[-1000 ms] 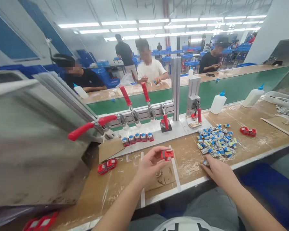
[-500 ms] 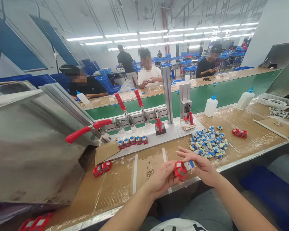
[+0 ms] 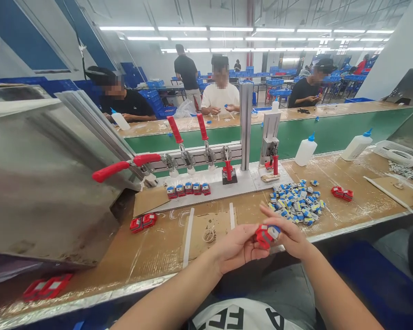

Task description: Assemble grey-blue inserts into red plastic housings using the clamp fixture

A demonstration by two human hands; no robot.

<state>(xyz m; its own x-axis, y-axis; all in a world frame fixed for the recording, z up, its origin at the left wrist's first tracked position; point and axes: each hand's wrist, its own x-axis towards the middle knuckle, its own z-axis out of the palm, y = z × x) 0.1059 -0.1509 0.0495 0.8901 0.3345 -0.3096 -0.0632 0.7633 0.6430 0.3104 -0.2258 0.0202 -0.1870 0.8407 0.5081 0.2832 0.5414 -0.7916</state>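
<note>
Low over the front of the bench, my left hand (image 3: 243,247) is closed around a red and grey plastic part (image 3: 263,236). My right hand (image 3: 289,234) pinches a small blue and white block (image 3: 273,232) against the red part's right side. Whether the block sits inside the part or only touches it, I cannot tell. Behind my right hand lies a heap of blue, white and yellow blocks (image 3: 298,201). To the left, a row of red parts with blue and white blocks (image 3: 188,189) stands on the white base plate below the toggle clamps (image 3: 184,158).
Red parts (image 3: 143,222) lie at the left, and another pair (image 3: 342,193) at the right. Two white bottles (image 3: 305,150) with blue caps stand behind the heap. A sheet-metal box (image 3: 44,183) fills the left side. Co-workers sit across the green conveyor (image 3: 333,128).
The blue and white block has come up against the red part, which is turned and slightly farther right. My view has shifted a little. The person opposite has moved their hands apart.
</note>
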